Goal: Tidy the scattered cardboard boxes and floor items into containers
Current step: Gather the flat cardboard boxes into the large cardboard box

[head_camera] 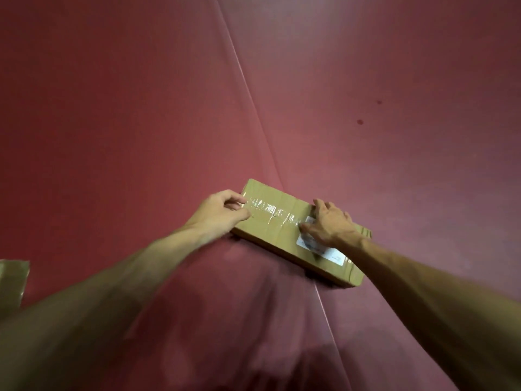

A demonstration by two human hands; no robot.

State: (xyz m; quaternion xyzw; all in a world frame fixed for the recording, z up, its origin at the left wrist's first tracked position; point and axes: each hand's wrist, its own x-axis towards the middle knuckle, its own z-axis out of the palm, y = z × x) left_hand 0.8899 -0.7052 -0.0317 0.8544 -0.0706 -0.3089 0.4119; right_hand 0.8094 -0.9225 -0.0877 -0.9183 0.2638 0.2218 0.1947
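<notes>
Nearest the lens, well L of the cardboard box (pixel 282 230): a torn bit of brown card (pixel 11 280) at the frame edge, on the floor, apart from everything else. Both forearms reach out from the bottom corners twd the box.

Box: flat, oblong, sealed, lying on the red floor (pixel 394 136). Long axis runs slantwise, far-L end to near-R end. Clear tape strip (pixel 270 208) runs along the top; white label (pixel 332 253) twd the near-R end, partly under the R hand.

L hand (pixel 222 210): at the box's far-L short end. Fingers curled, thumb and forefinger on the tape end at the edge; reads as a grip on that end.

R hand (pixel 332 224): on top of the box, past the middle twd the near-R end. Fingers spread and fairly straight, thumb on the tape, palm over the label. Pressing, not pinching. Whether the tips hook over the box's far long edge: can't tell.

Key relation: hands sit along the long axis, but the R hand stops short of the near-R end, so that end hangs past it unsupported. Judgement: a lift needs the R hand to slide to that end or curl over an edge, else the box may tip.

Beyond the box: pale seam (pixel 248 80) runs away across the floor; two dark spots (pixel 360 121) far R of it. No container in view.
</notes>
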